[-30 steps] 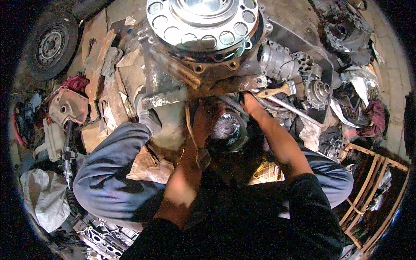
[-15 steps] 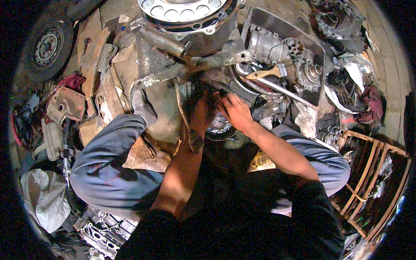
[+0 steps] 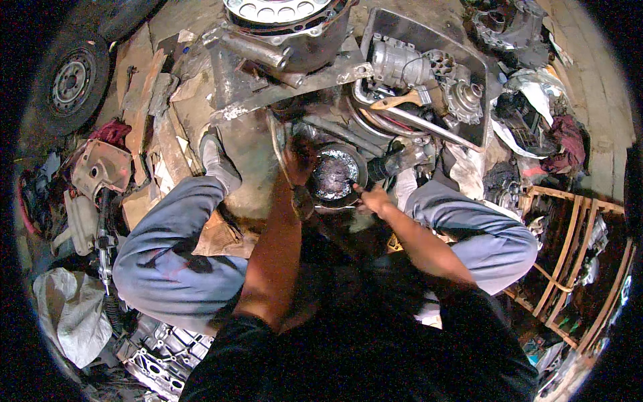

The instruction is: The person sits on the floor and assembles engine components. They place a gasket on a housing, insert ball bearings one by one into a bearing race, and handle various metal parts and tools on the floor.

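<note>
Between my legs sits a round dark pan [image 3: 362, 173] with something dark and glistening in it. My right hand [image 3: 376, 200] is at the pan's lower right edge, its fingers closed against the rim. At the pan's left side is my left hand [image 3: 303, 161], dark and smeared, so its fingers cannot be made out. A bent metal bar [image 3: 275, 137] stands close by my left forearm. Just right of the pan lies a dark cylindrical part [image 3: 402, 161].
Ahead stands a large metal housing [image 3: 301, 50] on a flat metal frame [image 3: 295, 94]. At the right, a grey tray [image 3: 483, 100] holds machine parts and a paintbrush [image 3: 402, 100]. A wooden crate [image 3: 573, 254] is at far right, a wheel [image 3: 70, 84] at far left.
My right hand has come down and back from above the pan to its lower right edge, baring the pan. My left hand has moved slightly left and nearer. The view has shifted a little.
</note>
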`<state>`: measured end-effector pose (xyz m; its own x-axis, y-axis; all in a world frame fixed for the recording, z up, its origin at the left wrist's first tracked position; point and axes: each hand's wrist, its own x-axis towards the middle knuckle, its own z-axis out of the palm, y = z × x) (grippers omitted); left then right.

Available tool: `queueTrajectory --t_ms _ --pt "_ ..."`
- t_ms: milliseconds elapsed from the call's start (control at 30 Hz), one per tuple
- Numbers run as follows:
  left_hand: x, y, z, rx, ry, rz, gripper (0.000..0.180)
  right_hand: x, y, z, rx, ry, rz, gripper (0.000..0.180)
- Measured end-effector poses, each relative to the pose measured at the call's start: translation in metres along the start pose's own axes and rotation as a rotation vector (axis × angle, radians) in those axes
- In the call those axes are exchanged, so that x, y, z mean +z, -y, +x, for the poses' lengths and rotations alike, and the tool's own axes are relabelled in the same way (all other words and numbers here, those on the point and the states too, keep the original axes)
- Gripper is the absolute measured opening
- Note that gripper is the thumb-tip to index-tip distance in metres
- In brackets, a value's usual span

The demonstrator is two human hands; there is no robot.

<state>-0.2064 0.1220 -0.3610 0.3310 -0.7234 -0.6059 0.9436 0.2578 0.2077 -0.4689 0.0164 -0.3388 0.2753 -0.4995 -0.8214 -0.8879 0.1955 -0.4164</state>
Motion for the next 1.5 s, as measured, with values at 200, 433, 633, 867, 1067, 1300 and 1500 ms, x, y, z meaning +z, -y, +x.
queueTrajectory --t_ms 200,433,633,867,1067,1300,1500 --pt "0.016 0.004 -0.005 0.153 -0.085 0.226 0.043 0.024 -0.064 0.033 -0.301 0.151 0.154 0.031" --pt "-0.032 -0.016 0.000 0.081 0.094 -0.108 0.034 -0.027 0.050 -0.063 0.195 0.156 0.243 0.033" --pt "0.004 -0.004 0.002 0.031 -0.007 -0.246 0.024 -0.064 0.037 -0.030 -0.644 -0.241 -0.652 0.031" --pt "0.000 -0.001 -0.003 0.086 -0.016 -0.117 0.027 -0.021 0.053 -0.021 -1.011 -0.274 -1.278 0.014" --pt "-0.002 -0.002 -0.002 0.031 -0.041 -0.180 0.028 0.017 0.067 -0.015 -0.773 0.009 -1.419 0.023" --pt "0.001 -0.005 -0.012 0.029 -0.005 -0.107 0.026 0.028 0.063 -0.011 -0.611 -0.047 -1.376 0.029" --pt "-0.004 -0.008 -0.010 0.074 -0.056 -0.095 0.026 0.033 0.062 -0.008 -0.646 -0.134 -1.407 0.035"
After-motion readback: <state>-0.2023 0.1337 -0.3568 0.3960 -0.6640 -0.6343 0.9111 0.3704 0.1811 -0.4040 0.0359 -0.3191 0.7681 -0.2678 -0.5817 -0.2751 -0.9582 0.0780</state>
